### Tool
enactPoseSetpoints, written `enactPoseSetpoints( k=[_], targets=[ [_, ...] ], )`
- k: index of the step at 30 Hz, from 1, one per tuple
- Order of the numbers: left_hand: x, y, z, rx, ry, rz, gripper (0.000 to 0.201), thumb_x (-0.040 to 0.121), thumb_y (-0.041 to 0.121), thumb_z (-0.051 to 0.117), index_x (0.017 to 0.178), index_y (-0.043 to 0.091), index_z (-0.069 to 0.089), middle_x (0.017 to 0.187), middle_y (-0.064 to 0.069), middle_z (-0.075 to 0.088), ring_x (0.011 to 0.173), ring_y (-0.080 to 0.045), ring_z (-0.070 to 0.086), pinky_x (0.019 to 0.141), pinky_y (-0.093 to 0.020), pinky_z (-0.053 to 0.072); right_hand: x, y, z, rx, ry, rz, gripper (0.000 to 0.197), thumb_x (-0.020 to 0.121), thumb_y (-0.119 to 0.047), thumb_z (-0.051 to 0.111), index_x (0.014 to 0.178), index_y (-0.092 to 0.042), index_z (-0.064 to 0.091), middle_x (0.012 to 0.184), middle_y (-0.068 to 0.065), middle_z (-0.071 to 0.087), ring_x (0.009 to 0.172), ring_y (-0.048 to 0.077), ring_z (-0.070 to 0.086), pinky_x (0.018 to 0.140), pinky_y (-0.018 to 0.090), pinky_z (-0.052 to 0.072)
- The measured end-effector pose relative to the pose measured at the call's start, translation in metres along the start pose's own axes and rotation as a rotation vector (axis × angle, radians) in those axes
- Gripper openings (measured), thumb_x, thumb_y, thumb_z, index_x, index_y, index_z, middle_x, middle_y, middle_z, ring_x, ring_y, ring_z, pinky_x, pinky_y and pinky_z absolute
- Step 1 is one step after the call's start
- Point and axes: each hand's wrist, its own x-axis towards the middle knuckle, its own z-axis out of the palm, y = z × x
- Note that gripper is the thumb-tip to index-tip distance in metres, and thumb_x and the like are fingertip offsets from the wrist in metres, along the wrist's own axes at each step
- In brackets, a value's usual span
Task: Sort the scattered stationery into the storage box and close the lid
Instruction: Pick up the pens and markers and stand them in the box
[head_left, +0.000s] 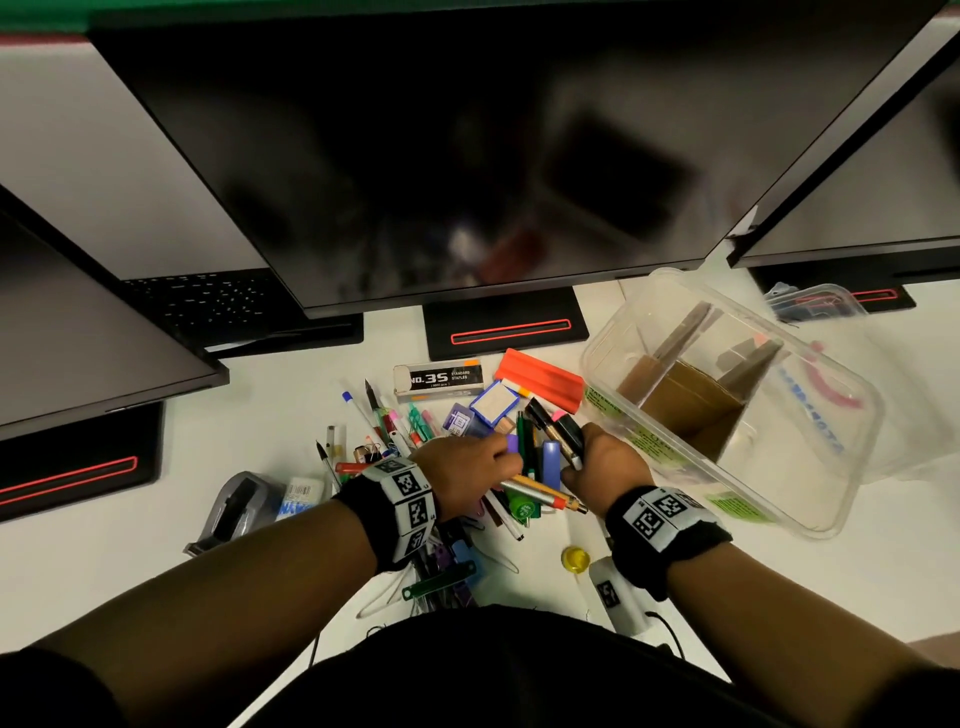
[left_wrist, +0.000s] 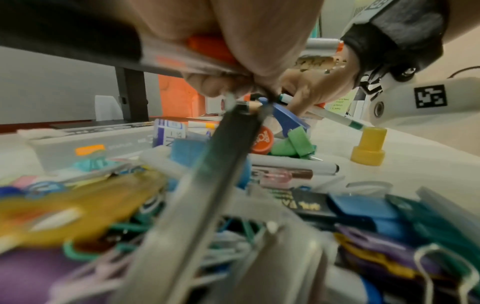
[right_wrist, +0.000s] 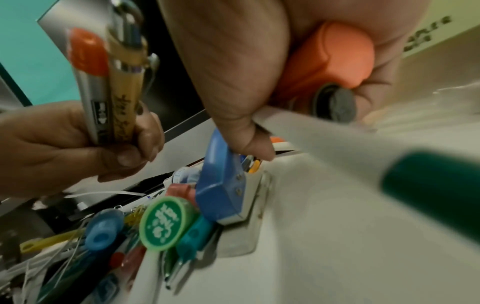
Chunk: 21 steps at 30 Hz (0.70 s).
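Three dark monitors (head_left: 441, 156) are seen standing along the back of the white bench (head_left: 779, 597), the largest things in view. To the right, just beside the pile, a clear plastic storage box (head_left: 810, 499) is seen tilted, its opening turned toward the hands, with brown cardboard dividers (head_left: 685, 400) inside. A clear lid (head_left: 815, 301) is seen behind it, apart from the box, near a monitor foot.

The scattered stationery (head_left: 447, 415) is heaped on the bench in front of the middle monitor: an orange bar (head_left: 540, 379), a staple box marked No. 35 (head_left: 439, 379), a blue-edged pad (head_left: 493, 402), pens, clips and a green round stamp (right_wrist: 166, 222). A grey tape dispenser (head_left: 234, 506) is placed at the left edge of the heap, and a small yellow stamp (left_wrist: 369, 148) is stood alone on the bench at its right.

The left hand (head_left: 467, 478) is lowered over the middle of the pile, its grip clamped round a bundle of pens (right_wrist: 116, 82), among them a silver one with an orange cap and a yellow one. The right hand (head_left: 602, 467) is held just beside it, its grip closed round several markers (head_left: 558, 434), one orange-ended and one white with a green cap (right_wrist: 428, 189). Black bands with printed square markers are worn on both wrists.
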Motion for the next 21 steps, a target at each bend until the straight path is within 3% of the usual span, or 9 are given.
enactPoseSetpoints(
  k=[5,9,12,15,18,21],
  targets=[
    [-0.007,-0.010,-0.002,-0.109,-0.030,-0.073,0.039,0.096,0.024,0.042,0.135,0.018,0.040,0.133,-0.007,0.048,0.115,-0.028,0.053,0.091,-0.035,0.044,0.011,-0.017,-0.004,-0.022,0.058,-0.092,0.033,0.084,-0.014,0.058,0.115,-0.008,0.049,0.110,0.016,0.064,0.101,0.033,0.063,0.083,0.034,0.049],
    [-0.014,-0.022,0.002,-0.318,0.017,-0.159,0.032,0.095,0.030,0.047,0.127,0.024,0.048,0.124,-0.002,0.056,0.109,-0.021,0.054,0.091,-0.032,0.042,0.023,-0.031,-0.002,-0.165,0.020,-0.189,0.037,0.084,0.001,0.050,0.119,-0.006,0.044,0.124,0.015,0.052,0.104,0.033,0.061,0.087,0.037,0.048],
    [-0.019,-0.029,0.003,-0.425,0.141,-0.242,0.021,0.093,0.031,0.052,0.110,0.020,0.054,0.105,-0.003,0.061,0.089,-0.015,0.053,0.077,-0.025,0.040,0.030,-0.035,-0.002,-0.187,0.007,-0.191,0.032,0.087,-0.001,0.048,0.118,-0.008,0.043,0.119,0.014,0.058,0.101,0.031,0.063,0.083,0.036,0.050],
    [-0.022,-0.035,0.000,-0.549,0.230,-0.344,0.019,0.090,0.028,0.057,0.106,0.018,0.055,0.088,0.002,0.056,0.081,-0.014,0.052,0.072,-0.024,0.038,0.034,-0.036,-0.003,-0.200,-0.028,-0.166,0.030,0.090,-0.004,0.043,0.120,-0.008,0.041,0.109,0.013,0.064,0.098,0.031,0.065,0.082,0.037,0.050],
    [-0.024,-0.042,-0.003,-0.643,0.286,-0.427,0.022,0.088,0.029,0.061,0.106,0.018,0.056,0.083,0.004,0.055,0.078,-0.015,0.053,0.070,-0.025,0.040,0.032,-0.037,-0.009,-0.153,-0.041,-0.134,0.029,0.090,-0.009,0.046,0.119,-0.010,0.042,0.104,0.013,0.067,0.095,0.031,0.066,0.081,0.037,0.051],
    [-0.026,-0.047,-0.005,-0.694,0.306,-0.471,0.026,0.087,0.032,0.062,0.107,0.017,0.055,0.089,-0.001,0.061,0.080,-0.018,0.056,0.071,-0.026,0.043,0.022,-0.041,-0.020,-0.099,-0.015,-0.118,0.034,0.088,-0.015,0.053,0.120,-0.009,0.042,0.106,0.014,0.068,0.099,0.031,0.065,0.082,0.036,0.051]
  ],
)
